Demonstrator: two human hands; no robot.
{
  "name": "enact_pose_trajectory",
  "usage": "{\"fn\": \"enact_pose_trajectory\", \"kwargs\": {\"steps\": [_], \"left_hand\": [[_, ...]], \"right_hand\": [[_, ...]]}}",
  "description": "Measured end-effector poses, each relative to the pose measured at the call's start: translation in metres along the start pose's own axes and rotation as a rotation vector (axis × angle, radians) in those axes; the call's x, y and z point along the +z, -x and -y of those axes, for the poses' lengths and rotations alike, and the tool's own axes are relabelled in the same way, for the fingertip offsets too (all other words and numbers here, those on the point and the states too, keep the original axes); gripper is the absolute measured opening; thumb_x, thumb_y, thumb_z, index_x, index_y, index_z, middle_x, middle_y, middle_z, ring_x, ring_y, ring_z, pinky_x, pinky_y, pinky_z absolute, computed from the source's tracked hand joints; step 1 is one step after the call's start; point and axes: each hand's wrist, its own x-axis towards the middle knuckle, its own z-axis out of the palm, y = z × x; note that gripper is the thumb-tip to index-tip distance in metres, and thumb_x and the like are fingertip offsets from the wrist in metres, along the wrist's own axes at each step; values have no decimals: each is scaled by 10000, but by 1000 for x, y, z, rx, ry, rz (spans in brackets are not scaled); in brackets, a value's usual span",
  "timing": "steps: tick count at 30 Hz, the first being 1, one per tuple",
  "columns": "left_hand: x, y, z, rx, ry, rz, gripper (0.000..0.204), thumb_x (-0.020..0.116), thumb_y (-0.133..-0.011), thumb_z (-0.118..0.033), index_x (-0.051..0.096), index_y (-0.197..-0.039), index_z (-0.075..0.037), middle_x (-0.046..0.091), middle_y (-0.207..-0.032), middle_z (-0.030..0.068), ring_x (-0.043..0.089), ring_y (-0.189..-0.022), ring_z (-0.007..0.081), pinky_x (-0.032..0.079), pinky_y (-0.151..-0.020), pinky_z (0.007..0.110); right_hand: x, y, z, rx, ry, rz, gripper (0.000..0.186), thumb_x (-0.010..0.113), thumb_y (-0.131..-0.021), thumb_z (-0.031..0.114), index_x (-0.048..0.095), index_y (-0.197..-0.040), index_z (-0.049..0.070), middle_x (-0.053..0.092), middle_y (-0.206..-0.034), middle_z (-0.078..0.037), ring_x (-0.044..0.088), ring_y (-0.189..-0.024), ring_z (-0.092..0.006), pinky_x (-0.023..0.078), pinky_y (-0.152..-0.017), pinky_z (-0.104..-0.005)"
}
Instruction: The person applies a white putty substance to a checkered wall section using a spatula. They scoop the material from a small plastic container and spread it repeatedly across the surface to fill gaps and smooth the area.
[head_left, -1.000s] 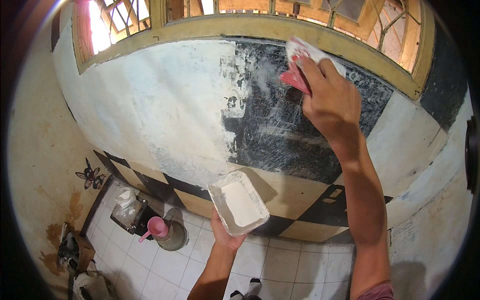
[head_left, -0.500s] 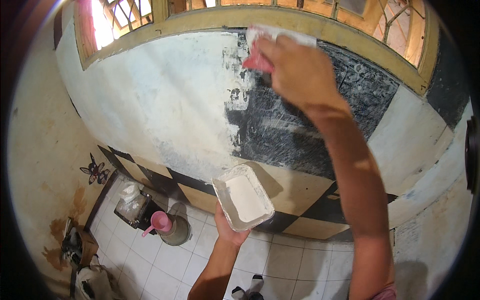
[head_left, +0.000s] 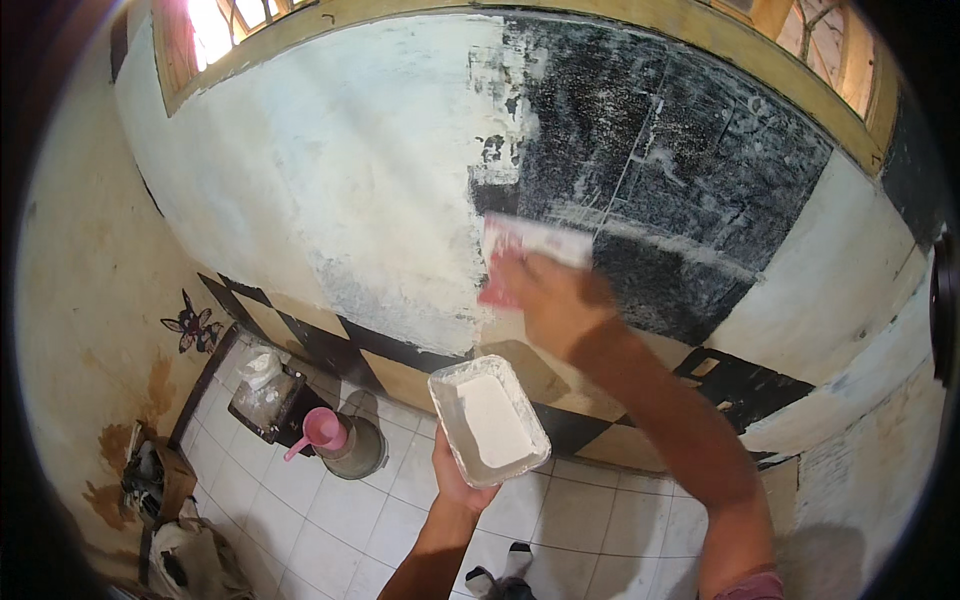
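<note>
My left hand (head_left: 460, 475) grips a rectangular plastic tub (head_left: 452, 412) from below and its left side. White paste (head_left: 497, 422) that looks like wall filler lies inside it, and dried smears coat the rim. A flat pink putty spreader (head_left: 538, 238), whitened along its upper edge, is in my right hand (head_left: 568, 305); motion blurs both. The spreader is at the boundary between the white coated wall area (head_left: 330, 200) and the scuffed black patch (head_left: 690, 150). Whether its blade touches the wall I cannot tell.
A yellow window frame (head_left: 560, 5) runs above the patch. On the tiled floor (head_left: 270, 495) stand a grey bucket (head_left: 362, 455) with a pink dipper (head_left: 324, 428), and a dark stand (head_left: 268, 405) with a white bag (head_left: 258, 366). A box of clutter (head_left: 165, 485) sits at lower left.
My right hand has swept the spreader down from beneath the window frame to the lower part of the black patch. The view has tilted downward. My left hand still holds the tub.
</note>
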Motion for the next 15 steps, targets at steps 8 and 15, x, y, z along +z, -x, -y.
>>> {"fn": "enact_pose_trajectory", "kwargs": {"steps": [8,15], "left_hand": [[-6,4,-1,15,-9,-37,580,328,-1035,-521,462,-1467,-157,562,-1422,56,564,-1280,288,457,-1078,482],[-10,12,0,5,-14,-30,581,348,-1030,-523,470,-1461,-154,573,-1410,58,589,-1250,293,485,-1049,488]], "right_hand": [[-18,-83,-33,-59,196,-159,174,580,-919,151,593,-1089,120,619,-1026,-125,688,-864,-290,601,-652,-381],[72,19,-2,10,165,178,294,583,-889,125,570,-1183,133,611,-1106,-99,679,-975,-294,594,-730,-377]]}}
